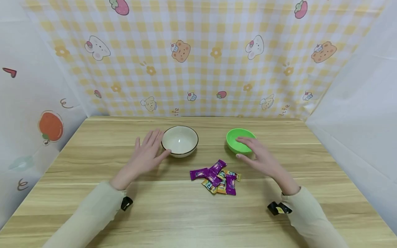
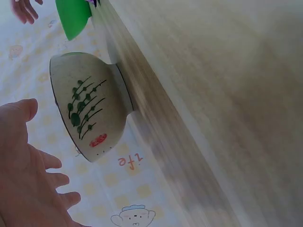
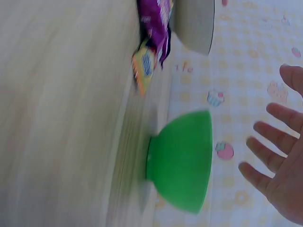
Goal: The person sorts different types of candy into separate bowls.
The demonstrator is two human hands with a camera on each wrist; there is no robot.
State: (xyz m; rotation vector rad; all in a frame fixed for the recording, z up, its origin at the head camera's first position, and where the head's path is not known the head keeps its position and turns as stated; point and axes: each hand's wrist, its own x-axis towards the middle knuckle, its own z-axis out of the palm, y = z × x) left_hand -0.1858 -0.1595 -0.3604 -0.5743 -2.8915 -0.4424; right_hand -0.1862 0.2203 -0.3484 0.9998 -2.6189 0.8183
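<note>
A white bowl with a dark rim (image 1: pixel 180 140) stands at the middle of the table; its side in the left wrist view shows green sprigs (image 2: pixel 87 101). My left hand (image 1: pixel 145 155) is beside it on the left, fingers spread, with a gap to the bowl in the left wrist view. The green bowl (image 1: pixel 238 141) stands to the right. Over its right side hovers my right hand (image 1: pixel 262 158), fingers apart and holding nothing; the right wrist view shows the hand (image 3: pixel 284 151) clear of the green bowl (image 3: pixel 182 161). Purple wrappers (image 1: pixel 231 185) and yellow wrappers (image 1: pixel 209 186) lie heaped in front.
The wooden table (image 1: pixel 173 217) ends at a yellow checked cloth (image 1: pixel 198 79) hanging behind it. White cloth hangs on the left (image 1: pixel 28 103) and right (image 1: pixel 359 113). Black bands sit at both wrists by the light sleeves.
</note>
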